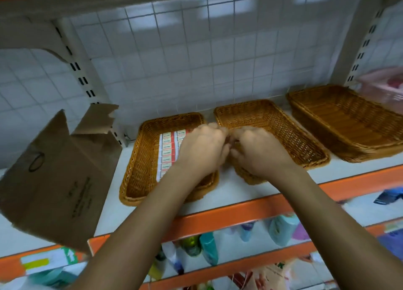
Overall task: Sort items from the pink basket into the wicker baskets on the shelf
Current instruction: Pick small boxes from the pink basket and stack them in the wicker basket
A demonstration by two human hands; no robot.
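Boxes fill part of left wicker basket; the two baskets right of it look empty. Left hand and right hand curled together, contents hidden. Pink basket far right.

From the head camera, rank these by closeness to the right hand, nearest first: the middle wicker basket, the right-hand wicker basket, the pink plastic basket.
From the right hand:
1. Middle wicker basket, directly under the hand.
2. Right-hand wicker basket, next along the shelf to the right.
3. Pink plastic basket, blurred, at the far right edge.
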